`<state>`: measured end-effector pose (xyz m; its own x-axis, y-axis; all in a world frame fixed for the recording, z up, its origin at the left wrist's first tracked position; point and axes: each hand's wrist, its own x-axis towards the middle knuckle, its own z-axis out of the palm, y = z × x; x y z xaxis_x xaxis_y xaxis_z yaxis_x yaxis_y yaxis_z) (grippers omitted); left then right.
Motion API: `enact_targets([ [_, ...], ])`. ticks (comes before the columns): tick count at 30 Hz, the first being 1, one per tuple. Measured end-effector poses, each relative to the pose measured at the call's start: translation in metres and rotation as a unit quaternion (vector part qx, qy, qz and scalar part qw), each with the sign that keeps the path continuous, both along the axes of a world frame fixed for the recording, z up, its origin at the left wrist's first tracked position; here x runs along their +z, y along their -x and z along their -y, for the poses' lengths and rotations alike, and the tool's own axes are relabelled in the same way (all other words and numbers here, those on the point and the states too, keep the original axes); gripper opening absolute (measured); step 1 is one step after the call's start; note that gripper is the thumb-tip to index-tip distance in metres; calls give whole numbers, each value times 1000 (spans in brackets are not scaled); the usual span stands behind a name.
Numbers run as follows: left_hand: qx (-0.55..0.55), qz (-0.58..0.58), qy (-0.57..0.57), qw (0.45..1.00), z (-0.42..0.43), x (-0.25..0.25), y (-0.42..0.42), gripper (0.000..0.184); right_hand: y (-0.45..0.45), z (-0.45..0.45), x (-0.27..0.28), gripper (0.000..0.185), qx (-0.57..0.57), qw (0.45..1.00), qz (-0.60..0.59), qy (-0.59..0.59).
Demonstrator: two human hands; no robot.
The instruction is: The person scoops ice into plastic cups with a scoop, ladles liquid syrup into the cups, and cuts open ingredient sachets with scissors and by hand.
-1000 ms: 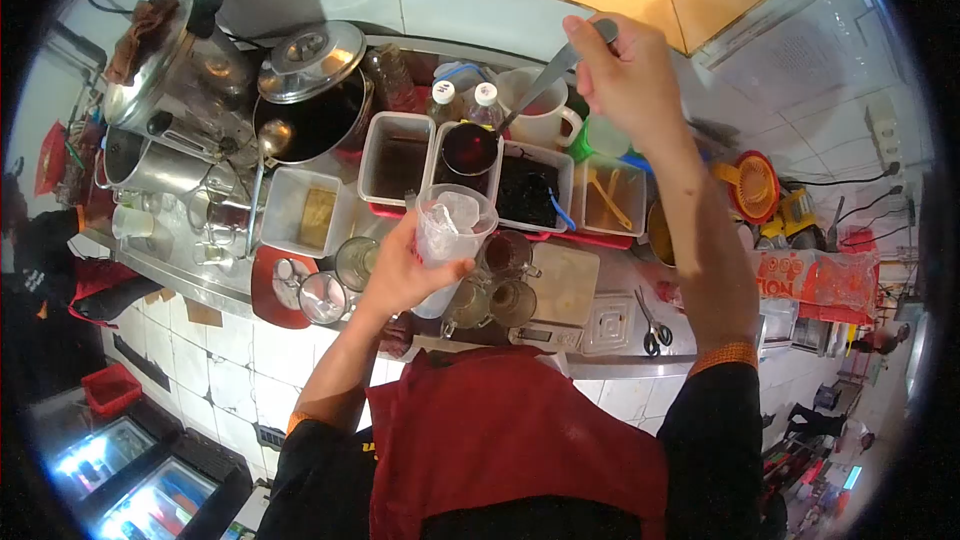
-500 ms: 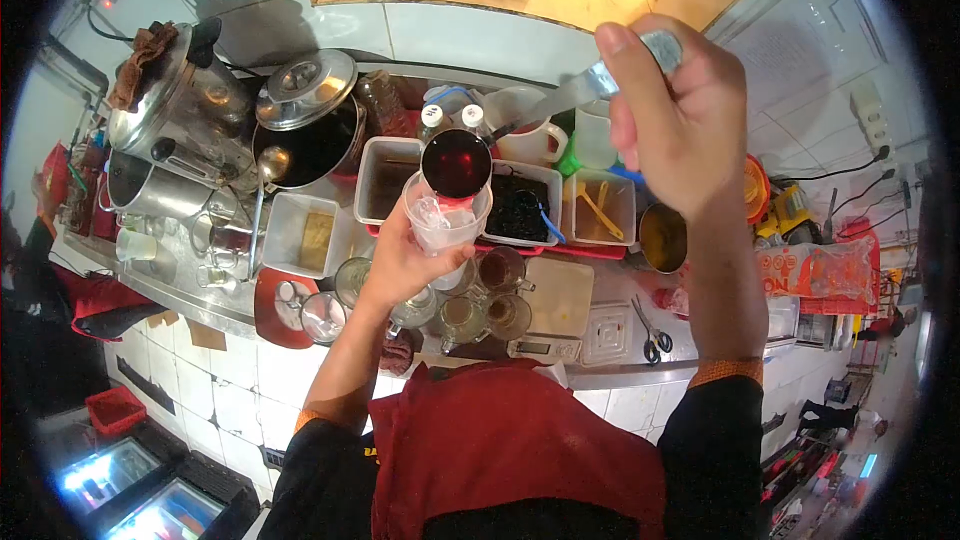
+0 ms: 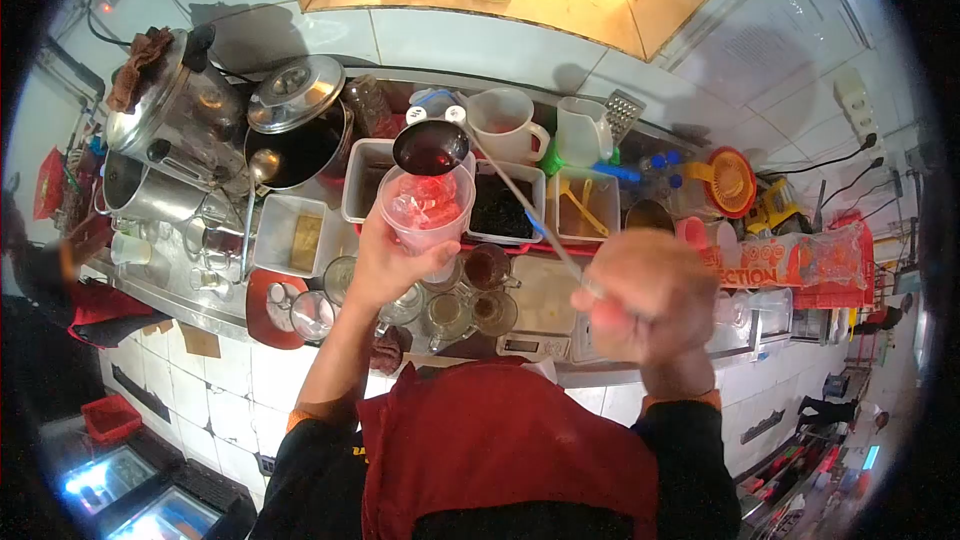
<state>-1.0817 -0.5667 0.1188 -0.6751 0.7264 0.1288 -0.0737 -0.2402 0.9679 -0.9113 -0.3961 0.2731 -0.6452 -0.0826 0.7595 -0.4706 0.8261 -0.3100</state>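
My left hand (image 3: pixel 385 258) is wrapped round a clear plastic cup (image 3: pixel 428 230) with ice and red liquid in it. Right over the cup's far rim sits the bowl of a ladle (image 3: pixel 430 147), tilted, with dark red liquid inside. My right hand (image 3: pixel 650 290), blurred by motion, grips the end of the ladle's long handle, low at the right. Under the cup are several glass mugs (image 3: pixel 447 312). Behind it stand a tub of dark jelly-like pieces (image 3: pixel 505 205) and two white-capped bottles (image 3: pixel 453 115).
A large pot (image 3: pixel 300 145) with its lid propped open stands at the left, beside a metal urn (image 3: pixel 190 100). Further right are a tub with yellow tongs (image 3: pixel 585 205), an orange juicer (image 3: pixel 732 180) and a kitchen scale (image 3: pixel 533 346). Another person's red garment (image 3: pixel 110 310) shows at far left.
My right hand has come down and toward me, tipping the ladle over the cup. Red liquid now shows among the ice. The view has shifted slightly.
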Motion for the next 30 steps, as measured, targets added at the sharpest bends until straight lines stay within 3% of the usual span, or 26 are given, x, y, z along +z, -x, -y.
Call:
enact_targets([
  [1, 0, -1, 0, 1000, 0, 1, 0, 79, -9, 2, -8, 29, 0, 1000, -1, 0],
  [3, 4, -55, 13, 998, 2, 5, 1, 77, -25, 5, -28, 37, 104, 994, 19, 36],
  [7, -4, -94, 29, 995, 7, 6, -6, 75, -45, 13, -72, 38, 108, 993, -53, 14],
  [10, 12, -41, 15, 999, 17, 15, -19, 79, -60, 19, -104, 35, 96, 989, -87, 70],
  [11, 8, -41, 23, 999, 22, 17, -24, 79, -69, 24, -140, 26, -75, 988, -76, 111],
  [12, 29, -42, 2, 999, 28, 18, -29, 82, -58, 32, -128, 24, -67, 952, -57, 292],
  [13, 49, -45, -19, 998, 35, 21, -35, 85, -46, 39, -116, 22, -28, 858, -86, 505],
  [14, 44, -27, -15, 999, 42, 29, -41, 90, -34, 46, -104, 20, -3, 730, -156, 665],
  [15, 29, -34, -5, 999, 54, 29, -43, 90, -20, 40, -98, 19, -64, 715, -160, 677],
  [17, 50, -183, 73, 979, 85, 24, -47, 89, -7, 19, -117, 17, -104, 819, -67, 560],
  [18, 95, -180, 75, 976, 95, 20, -56, 85, 5, 9, -128, 16, -122, 851, -29, 510],
  [19, 137, -177, 75, 972, 109, 12, -66, 80, 22, 2, -146, 15, -72, 859, -3, 507],
  [20, 155, -124, 241, 950, 147, -18, -66, 77, 36, -6, -161, 11, -120, 919, -1, 376],
  [21, 207, -99, 218, 949, 160, -30, -66, 58, 52, -15, -175, 13, -89, 965, -18, 245],
  [22, 269, -61, 184, 943, 172, -36, -71, 41, 59, -24, -192, 14, -24, 983, 93, 159],
  [23, 316, -21, 156, 936, 181, -43, -73, 27, 65, -24, -192, 24, -54, 987, 148, 23],
  [24, 344, 3, 137, 929, 188, -48, -75, 23, 85, -30, -213, 27, -9, 988, 142, -52],
  [26, 313, -39, 129, 940, 187, -69, -67, 33, 93, -36, -223, 25, 63, 991, 103, -59],
  [28, 258, -116, 210, 936, 181, -78, -63, 35, 84, -42, -224, 29, 12, 986, 162, -48],
  [29, 214, -172, 264, 925, 176, -84, -61, 37, 97, -52, -252, 29, 75, 990, 118, -14],
  [30, 171, -208, 287, 919, 162, -84, -67, 38, 72, -58, -235, 29, 73, 975, 205, 32],
])
